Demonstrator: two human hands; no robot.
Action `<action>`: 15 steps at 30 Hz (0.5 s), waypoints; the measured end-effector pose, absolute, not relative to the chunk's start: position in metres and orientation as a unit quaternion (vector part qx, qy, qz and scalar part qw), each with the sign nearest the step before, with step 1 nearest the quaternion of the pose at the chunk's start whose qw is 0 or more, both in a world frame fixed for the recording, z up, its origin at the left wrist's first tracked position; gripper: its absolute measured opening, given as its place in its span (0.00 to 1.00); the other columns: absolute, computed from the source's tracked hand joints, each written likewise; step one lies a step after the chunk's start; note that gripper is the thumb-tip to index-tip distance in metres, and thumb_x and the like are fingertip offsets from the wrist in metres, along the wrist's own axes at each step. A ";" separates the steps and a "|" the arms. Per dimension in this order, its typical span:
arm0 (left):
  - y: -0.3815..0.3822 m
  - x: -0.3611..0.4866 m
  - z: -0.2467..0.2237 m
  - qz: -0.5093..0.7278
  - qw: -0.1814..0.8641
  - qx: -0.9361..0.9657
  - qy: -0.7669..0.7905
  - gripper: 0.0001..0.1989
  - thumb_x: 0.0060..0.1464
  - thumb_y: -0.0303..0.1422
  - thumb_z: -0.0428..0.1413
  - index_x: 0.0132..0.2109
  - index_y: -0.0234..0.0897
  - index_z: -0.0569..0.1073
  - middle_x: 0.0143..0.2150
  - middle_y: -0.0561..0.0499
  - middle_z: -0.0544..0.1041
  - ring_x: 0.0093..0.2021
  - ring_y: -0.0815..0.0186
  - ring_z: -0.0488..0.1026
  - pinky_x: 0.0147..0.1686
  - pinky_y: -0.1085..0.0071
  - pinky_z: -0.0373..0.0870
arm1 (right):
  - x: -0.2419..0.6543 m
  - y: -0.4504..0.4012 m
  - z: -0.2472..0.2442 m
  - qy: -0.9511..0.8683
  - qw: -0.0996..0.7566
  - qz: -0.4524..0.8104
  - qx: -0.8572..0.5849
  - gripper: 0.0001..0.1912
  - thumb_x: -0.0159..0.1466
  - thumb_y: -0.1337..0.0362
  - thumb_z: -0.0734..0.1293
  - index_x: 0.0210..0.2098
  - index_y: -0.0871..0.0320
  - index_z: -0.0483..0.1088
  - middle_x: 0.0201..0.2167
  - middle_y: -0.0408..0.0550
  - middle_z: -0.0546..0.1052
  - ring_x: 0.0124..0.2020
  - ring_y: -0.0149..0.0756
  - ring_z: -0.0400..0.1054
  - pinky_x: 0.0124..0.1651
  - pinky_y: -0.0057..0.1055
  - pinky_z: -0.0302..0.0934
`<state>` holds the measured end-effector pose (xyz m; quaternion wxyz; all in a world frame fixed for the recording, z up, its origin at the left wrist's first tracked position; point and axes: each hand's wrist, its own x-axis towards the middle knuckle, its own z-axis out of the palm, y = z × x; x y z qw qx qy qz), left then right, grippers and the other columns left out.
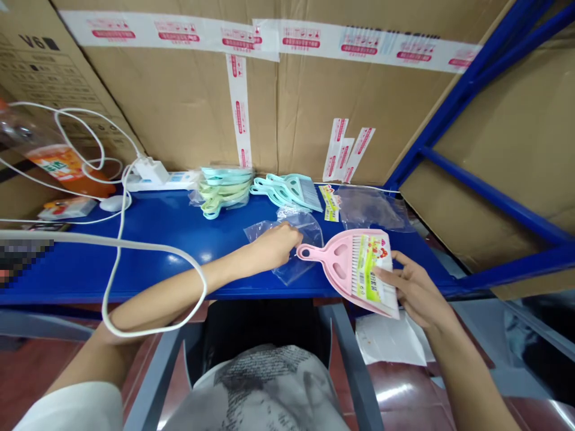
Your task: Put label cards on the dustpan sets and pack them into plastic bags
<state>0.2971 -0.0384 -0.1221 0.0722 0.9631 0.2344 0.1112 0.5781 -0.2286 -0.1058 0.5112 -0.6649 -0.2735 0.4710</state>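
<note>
My right hand [415, 287] grips the wide end of a pink dustpan [338, 263] with a matching brush nested in it, thumb on top. Under that thumb a printed label card [374, 269] lies across the bristles. The dustpan's handle points left, toward my left hand [277, 244]. That hand is closed on a clear plastic bag [309, 230], which spreads out on both sides of it over the blue table; its fingertips are partly hidden. Behind lie several turquoise dustpan-and-brush sets [290, 190], and more label cards [330, 203] rest beside them.
Bagged green and blue dustpan sets [226, 190] are stacked on the blue table [166, 272]. Flat clear bags [372, 208] lie back right. A white cable [155, 244] loops above my left forearm. A power strip [179, 179] and orange drink bottle [58, 158] stand left; cardboard backs the table.
</note>
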 end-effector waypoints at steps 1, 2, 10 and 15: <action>-0.042 0.296 -0.119 0.102 0.052 0.961 0.252 0.17 0.52 0.11 0.55 0.40 0.35 0.80 0.40 0.42 0.83 0.46 0.51 0.81 0.46 0.61 0.79 | 0.573 -0.224 -0.106 -0.279 0.513 0.466 -0.665 0.42 0.38 0.51 0.92 0.43 0.52 0.69 0.32 0.49 0.88 0.25 0.47 0.83 0.25 0.33 0.74; -0.047 0.296 -0.116 0.092 0.030 0.959 0.268 0.17 0.53 0.12 0.55 0.43 0.34 0.80 0.41 0.40 0.83 0.48 0.49 0.81 0.44 0.60 0.79 | 0.568 -0.220 -0.106 -0.285 0.518 0.460 -0.663 0.42 0.38 0.51 0.92 0.44 0.52 0.69 0.32 0.49 0.88 0.26 0.48 0.83 0.26 0.34 0.75; -0.076 0.291 -0.085 0.076 -0.047 0.948 0.306 0.24 0.56 0.10 0.53 0.56 0.29 0.78 0.62 0.33 0.80 0.52 0.47 0.81 0.41 0.57 0.85 | 0.521 -0.186 -0.115 -0.360 0.547 0.417 -0.631 0.40 0.46 0.46 0.89 0.47 0.51 0.68 0.34 0.50 0.88 0.34 0.56 0.86 0.34 0.42 0.81; -0.069 0.286 -0.086 0.062 -0.050 0.943 0.324 0.20 0.65 0.16 0.53 0.61 0.27 0.76 0.71 0.27 0.73 0.52 0.46 0.84 0.43 0.55 0.87 | 0.502 -0.182 -0.110 -0.415 0.479 0.459 -0.622 0.35 0.54 0.44 0.86 0.47 0.51 0.69 0.33 0.49 0.88 0.31 0.53 0.85 0.36 0.43 0.81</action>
